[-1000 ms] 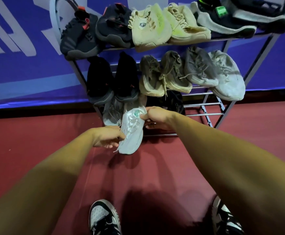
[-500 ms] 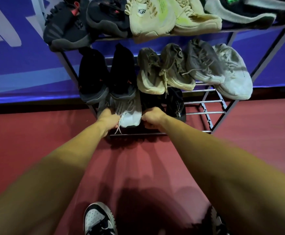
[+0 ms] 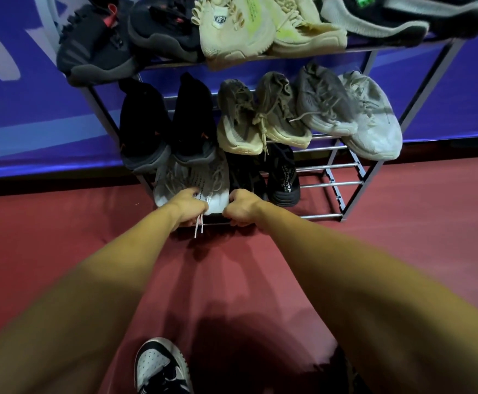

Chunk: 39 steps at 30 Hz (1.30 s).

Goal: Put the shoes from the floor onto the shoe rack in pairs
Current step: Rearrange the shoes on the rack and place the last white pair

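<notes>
Left fingers and right fingers clasp the white shoe.

Grey metal three-tier shoe rack against blue printed banner, on red floor. Top tier, left to right: black padded sneakers, cream knit sneakers, black-and-grey runners. Middle tier: black high-top boots, khaki lace-up sneakers, grey knit sneakers. Bottom tier: pale mesh lace-up sneakers at left, black slip-on shoes just right, apparently touching. Left hand and right hand either side of the pale pair's toe, at front rail.
</notes>
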{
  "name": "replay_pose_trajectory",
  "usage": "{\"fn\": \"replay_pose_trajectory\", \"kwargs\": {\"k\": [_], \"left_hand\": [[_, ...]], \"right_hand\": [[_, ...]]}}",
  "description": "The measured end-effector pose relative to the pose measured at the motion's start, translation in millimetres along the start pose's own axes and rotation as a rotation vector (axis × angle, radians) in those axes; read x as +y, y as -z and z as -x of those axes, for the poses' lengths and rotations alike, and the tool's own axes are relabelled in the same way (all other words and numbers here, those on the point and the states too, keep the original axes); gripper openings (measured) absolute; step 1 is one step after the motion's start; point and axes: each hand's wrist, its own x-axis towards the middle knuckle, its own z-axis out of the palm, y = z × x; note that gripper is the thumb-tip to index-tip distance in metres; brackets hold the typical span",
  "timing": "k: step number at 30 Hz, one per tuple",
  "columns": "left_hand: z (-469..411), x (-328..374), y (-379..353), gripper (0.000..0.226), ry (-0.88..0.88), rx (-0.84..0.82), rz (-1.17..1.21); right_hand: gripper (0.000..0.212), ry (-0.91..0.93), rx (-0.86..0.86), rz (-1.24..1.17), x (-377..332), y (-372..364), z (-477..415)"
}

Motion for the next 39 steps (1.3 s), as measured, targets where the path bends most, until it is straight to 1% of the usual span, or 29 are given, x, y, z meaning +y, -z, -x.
{"fn": "replay_pose_trajectory", "kwargs": {"k": [1,2,5,7,8,11,14,16,18,20,21,23,25,28,30,32,35,37,39], "left_hand": [[2.7,1.5,-2.5,0.051,-0.001,-0.021,-0.010],[4.9,2.4,-5.5,0.055,-0.002,-0.040,-0.022],[11.8,2.3,-11.6,0.055,0.000,-0.068,-0.018],[16.7,0.3,-16.0,0.056,-0.008,-0.081,-0.023],[17.8,-0.8,-18.6,0.058,-0.030,-0.076,-0.060],[24.9,2.8,-26.4,0.064,-0.165,0.021,-0.391],[33.1,21.7,-40.1,0.055,-0.230,0.045,-0.476],[34.6,37.1,-52.2,0.048,-0.277,0.031,-0.482],[35.1,51.3,-65.1,0.044,-0.312,0.002,-0.473],[33.8,63.3,-76.8,0.040,-0.338,-0.026,-0.473],[33.2,68.5,-81.8,0.039,-0.349,-0.035,-0.476],[28.3,75.8,-91.7,0.046,-0.364,-0.058,-0.460],[22.9,81.6,-99.6,0.057,-0.369,-0.073,-0.439],[13.1,90.4,-107.3,0.061,-0.348,-0.092,-0.396],[9.0,96.2,-110.4,0.059,-0.325,-0.107,-0.415],[7.2,101.7,-114.0,0.058,-0.313,-0.114,-0.450],[8.1,108.3,-115.9,0.058,-0.313,-0.114,-0.470],[10.5,109.7,-114.3,0.060,-0.326,-0.105,-0.477],[14.2,106.9,-110.9,0.061,-0.342,-0.084,-0.496]], "right_hand": [[0.025,0.000,0.006,0.004,0.8,1.3,2.6],[0.024,-0.001,0.008,0.008,1.5,3.7,6.6],[0.015,-0.005,0.008,0.041,9.3,13.2,20.5],[0.011,-0.019,0.047,0.049,19.2,21.2,29.6],[0.011,-0.030,0.071,0.050,24.2,25.7,34.9],[0.013,-0.045,0.137,0.063,41.2,39.7,43.4],[0.013,-0.042,0.158,0.100,51.8,54.2,49.5],[0.012,-0.050,0.176,0.106,57.6,62.3,53.3],[0.016,-0.079,0.194,0.086,65.0,70.2,53.2],[0.024,-0.093,0.192,0.056,71.0,77.1,51.4],[0.032,-0.083,0.198,0.052,74.1,80.7,49.6],[0.047,-0.084,0.233,0.026,79.4,87.3,47.4],[0.049,-0.106,0.241,-0.033,82.9,91.1,47.6],[0.061,-0.109,0.172,-0.076,87.0,92.3,42.1],[0.059,-0.088,0.140,-0.127,87.2,87.9,35.7],[0.055,-0.079,0.145,-0.248,85.0,83.7,29.8],[0.052,-0.100,0.232,-0.413,79.8,79.3,19.6],[0.053,-0.113,0.276,-0.456,75.9,79.1,19.0],[0.051,-0.104,0.281,-0.446,73.8,81.9,24.2]]}}
